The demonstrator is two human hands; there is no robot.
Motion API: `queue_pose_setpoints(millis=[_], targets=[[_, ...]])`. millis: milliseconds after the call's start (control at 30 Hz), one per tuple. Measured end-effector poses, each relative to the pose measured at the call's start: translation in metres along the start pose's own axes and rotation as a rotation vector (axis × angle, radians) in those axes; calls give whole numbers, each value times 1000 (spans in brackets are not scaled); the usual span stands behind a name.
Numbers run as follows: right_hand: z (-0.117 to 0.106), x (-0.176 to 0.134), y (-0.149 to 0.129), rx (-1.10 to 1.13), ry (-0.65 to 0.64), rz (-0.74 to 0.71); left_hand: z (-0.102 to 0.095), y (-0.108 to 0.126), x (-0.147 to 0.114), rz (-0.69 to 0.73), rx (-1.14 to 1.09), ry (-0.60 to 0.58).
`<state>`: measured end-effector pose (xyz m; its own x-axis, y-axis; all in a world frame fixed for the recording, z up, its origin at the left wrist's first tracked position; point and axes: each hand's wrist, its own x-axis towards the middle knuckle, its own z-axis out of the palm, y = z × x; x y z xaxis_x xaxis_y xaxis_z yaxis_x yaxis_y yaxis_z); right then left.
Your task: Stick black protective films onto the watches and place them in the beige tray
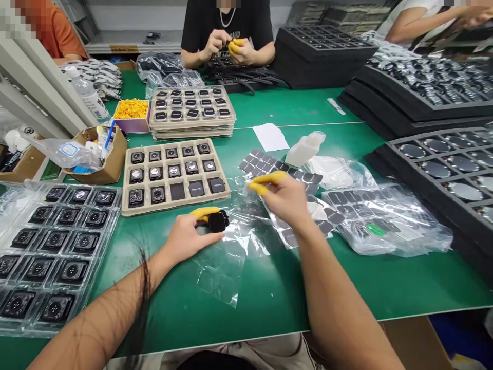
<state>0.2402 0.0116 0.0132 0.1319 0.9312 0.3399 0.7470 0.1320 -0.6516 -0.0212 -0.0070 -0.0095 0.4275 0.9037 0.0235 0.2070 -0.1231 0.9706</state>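
My left hand [188, 234], with yellow finger cots, is closed around a black square smartwatch body [218, 221]. The dark glass of the watch faces up toward me. Over the sheets of square black stickers [279, 169], my right hand [283, 198] pinches a small whitish wad [248, 186] between yellow-covered fingertips; its material is not clear. Clear plastic film [221, 277] lies on the table below and between my hands. Just beyond my left hand sits a beige tray [126, 203] of watch bodies, most back side up, with one compartment showing no watch.
A clear tray [115, 226] of watches lies at left. A white bottle [306, 148] and a bagged stack of stickers [389, 221] are to the right, beside black foam trays [393, 154]. Across the green table [269, 303], a person [227, 36] handles a small dark part.
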Motion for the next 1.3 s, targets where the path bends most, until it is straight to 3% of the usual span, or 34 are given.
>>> queue_pose_setpoints(millis=[67, 200, 300, 433, 567, 700, 800, 900, 1000, 1067, 1233, 1300], targets=[[-6, -7, -15, 134, 25, -87, 0, 0, 1, -12, -21, 22], [11, -29, -49, 72, -194, -441, 2, -2, 2, -7, -43, 7], [30, -36, -56, -24, -134, -485, 3, -4, 2, -17, -67, 53], [39, -33, -50, -16, -179, -550, 3, -4, 2, -29, -64, 72], [41, -31, -50, -104, -90, -515, 3, -4, 2, -58, -92, 87], [42, -30, -50, -100, -103, -587, 3, -5, 3, -61, -80, 101], [38, -27, -47, -203, 33, -465, 3, -4, 3, -72, -120, 110], [34, -27, -47, -152, 167, -382, 3, -3, 3, -76, -105, 104], [40, -32, -53, -54, 55, -491, 3, -5, 3, -38, -54, 83], [46, -33, -52, -109, -12, -499, 3, -6, 3, -31, -20, 90], [30, -21, -35, -404, 138, -280, 2, -3, 2, 4, 63, 99], [19, -19, -33, -389, 122, -283, 2, 0, 0, 70, 209, 106]])
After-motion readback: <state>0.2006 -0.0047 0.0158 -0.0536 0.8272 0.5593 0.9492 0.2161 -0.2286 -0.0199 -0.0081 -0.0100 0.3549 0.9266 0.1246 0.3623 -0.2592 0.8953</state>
